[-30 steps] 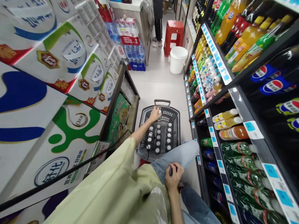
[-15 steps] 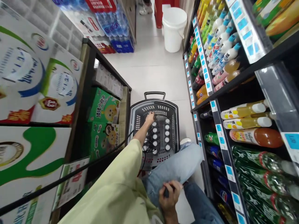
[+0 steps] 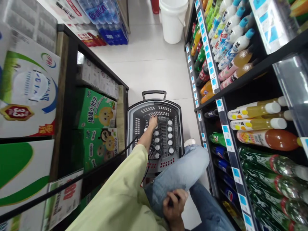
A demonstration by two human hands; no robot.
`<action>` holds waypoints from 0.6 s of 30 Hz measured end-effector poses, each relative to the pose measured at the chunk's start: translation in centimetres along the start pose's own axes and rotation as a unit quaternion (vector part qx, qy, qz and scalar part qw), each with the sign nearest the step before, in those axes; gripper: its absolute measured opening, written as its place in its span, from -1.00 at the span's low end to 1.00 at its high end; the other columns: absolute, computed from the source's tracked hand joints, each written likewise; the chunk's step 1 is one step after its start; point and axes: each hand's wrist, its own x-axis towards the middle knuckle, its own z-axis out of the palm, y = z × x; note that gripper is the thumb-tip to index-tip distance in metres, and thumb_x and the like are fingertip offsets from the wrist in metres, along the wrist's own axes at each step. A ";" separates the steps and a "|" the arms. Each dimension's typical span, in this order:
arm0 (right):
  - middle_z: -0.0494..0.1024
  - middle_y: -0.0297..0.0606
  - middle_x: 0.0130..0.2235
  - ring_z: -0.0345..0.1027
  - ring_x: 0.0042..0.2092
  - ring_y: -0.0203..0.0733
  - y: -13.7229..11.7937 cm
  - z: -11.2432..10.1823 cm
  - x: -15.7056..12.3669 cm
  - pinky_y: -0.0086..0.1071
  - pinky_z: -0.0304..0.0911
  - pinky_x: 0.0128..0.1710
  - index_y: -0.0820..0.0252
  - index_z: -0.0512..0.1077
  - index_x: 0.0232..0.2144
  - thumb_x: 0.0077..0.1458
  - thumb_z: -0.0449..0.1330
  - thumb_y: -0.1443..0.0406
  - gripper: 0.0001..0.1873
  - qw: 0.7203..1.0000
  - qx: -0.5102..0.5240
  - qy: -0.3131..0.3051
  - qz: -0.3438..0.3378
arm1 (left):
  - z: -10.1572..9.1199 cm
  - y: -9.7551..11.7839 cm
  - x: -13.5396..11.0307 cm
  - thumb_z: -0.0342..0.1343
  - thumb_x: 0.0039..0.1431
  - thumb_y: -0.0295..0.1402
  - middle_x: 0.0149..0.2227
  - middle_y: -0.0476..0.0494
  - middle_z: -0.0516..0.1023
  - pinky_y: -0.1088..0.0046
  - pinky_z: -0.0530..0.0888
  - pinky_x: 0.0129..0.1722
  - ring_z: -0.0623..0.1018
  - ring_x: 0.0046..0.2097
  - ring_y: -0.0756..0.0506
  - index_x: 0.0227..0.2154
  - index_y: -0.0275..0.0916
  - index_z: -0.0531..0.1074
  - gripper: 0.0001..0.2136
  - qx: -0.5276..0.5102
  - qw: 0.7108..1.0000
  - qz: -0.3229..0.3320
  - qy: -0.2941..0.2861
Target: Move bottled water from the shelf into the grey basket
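Note:
A dark shopping basket (image 3: 179,128) with slotted walls stands on the floor before my knees. Inside it, several white-capped bottles (image 3: 157,140) stand upright in rows. My left hand (image 3: 153,122) reaches down into the far part of the basket, at the end of a bottle row. Its fingers are drawn together, pointing down, and what they grip is hidden. Close to my bent knee (image 3: 180,166), my right hand (image 3: 175,205) is curled around a small black object (image 3: 171,201), mostly covered by the fingers. A thin black cord (image 3: 149,157) hangs over the basket's near left side.
Drink shelves (image 3: 223,125) with bottles run along the right. At left stands a shelf with green cartons (image 3: 96,110) and milk boxes (image 3: 31,93). Water packs (image 3: 106,19) and a white bucket (image 3: 173,24) stand farther up the aisle. A black strap (image 3: 72,179) crosses the lower left.
The view has shifted slightly, so the bucket and water packs sit higher in the picture. My left hand stays in the basket's far part; my right hand stays closed by the knee.

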 end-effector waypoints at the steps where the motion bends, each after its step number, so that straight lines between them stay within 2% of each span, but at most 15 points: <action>1: 0.46 -0.24 -0.17 0.43 -0.16 -0.05 -0.1 0.0 0.2 -0.07 0.39 -0.10 -0.02 0.51 -0.12 0.15 0.20 0.51 -0.65 1.000 0.002 0.002 0.000 | -0.4 0.3 -0.3 0.16 0.27 -0.46 0.31 -0.64 0.34 0.24 0.46 0.16 0.50 0.22 -0.32 0.31 -0.44 0.27 -0.44 0.002 1.000 -0.008 -0.001; 4: 0.46 -0.23 -0.18 0.42 -0.17 -0.06 -0.4 0.2 1.1 -0.08 0.39 -0.11 0.01 0.51 -0.13 0.17 0.20 0.51 -0.68 1.000 0.009 0.015 -0.006 | -2.4 1.4 -2.2 0.13 0.29 -0.43 0.30 -0.62 0.39 0.20 0.44 0.20 0.42 0.28 -0.35 0.33 -0.43 0.25 -0.44 0.008 1.000 -0.017 0.015; 6: 0.46 -0.22 -0.19 0.43 -0.17 -0.06 -0.8 0.4 1.9 -0.10 0.41 -0.12 0.04 0.50 -0.13 0.18 0.18 0.50 -0.70 0.999 0.019 0.035 -0.016 | -4.2 2.2 -4.6 0.06 0.33 -0.42 0.33 -0.65 0.37 0.14 0.40 0.26 0.37 0.32 -0.39 0.36 -0.46 0.23 -0.44 0.012 0.999 0.004 0.045; 8: 0.46 -0.23 -0.22 0.44 -0.19 -0.06 -1.3 0.6 2.8 -0.12 0.41 -0.13 0.06 0.50 -0.15 0.18 0.15 0.51 -0.70 0.998 0.031 0.053 -0.023 | -5.6 3.1 -8.0 -0.02 0.38 -0.41 0.33 -0.66 0.37 0.11 0.36 0.29 0.35 0.34 -0.41 0.35 -0.49 0.25 -0.48 0.019 0.995 0.047 0.085; 10: 0.46 -0.24 -0.25 0.45 -0.21 -0.07 -1.6 1.1 3.5 -0.15 0.42 -0.16 0.08 0.49 -0.18 0.16 0.14 0.51 -0.72 0.996 0.040 0.069 -0.027 | -5.9 4.0 -12.3 -0.12 0.43 -0.40 0.25 -0.62 0.45 0.08 0.39 0.28 0.41 0.29 -0.41 0.28 -0.46 0.36 -0.54 0.034 0.983 0.116 0.141; 12: 0.46 -0.26 -0.26 0.45 -0.23 -0.09 -1.8 1.7 4.0 -0.20 0.42 -0.20 0.09 0.47 -0.22 0.13 0.14 0.49 -0.75 0.995 0.038 0.087 -0.029 | -4.5 5.0 -16.8 -0.20 0.49 -0.33 0.20 -0.56 0.51 0.04 0.44 0.25 0.46 0.23 -0.42 0.22 -0.42 0.44 -0.55 0.036 0.958 0.194 0.208; 14: 0.47 -0.27 -0.27 0.45 -0.24 -0.10 -1.8 2.5 4.3 -0.22 0.43 -0.22 0.08 0.45 -0.24 0.08 0.14 0.47 -0.76 0.993 0.021 0.112 -0.031 | -1.6 6.0 -21.1 -0.18 0.50 -0.31 0.20 -0.48 0.55 0.00 0.44 0.28 0.50 0.22 -0.39 0.23 -0.34 0.46 -0.55 0.015 0.923 0.301 0.240; 16: 0.49 -0.27 -0.26 0.46 -0.23 -0.08 -1.6 3.3 4.5 -0.22 0.44 -0.24 0.07 0.42 -0.25 -0.01 0.14 0.44 -0.75 0.988 -0.005 0.148 -0.032 | 2.0 6.8 -24.5 -0.14 0.48 -0.31 0.18 -0.38 0.59 -0.02 0.48 0.29 0.55 0.21 -0.36 0.20 -0.22 0.51 -0.59 0.005 0.891 0.397 0.221; 18: 0.50 -0.30 -0.29 0.47 -0.25 -0.07 -1.2 4.1 4.5 -0.21 0.46 -0.25 0.04 0.37 -0.30 -0.10 0.14 0.44 -0.73 0.980 -0.027 0.195 -0.025 | 5.1 7.8 -26.6 -0.05 0.45 -0.26 0.20 -0.48 0.58 0.00 0.54 0.24 0.56 0.24 -0.41 0.23 -0.31 0.51 -0.56 0.019 0.875 0.436 0.211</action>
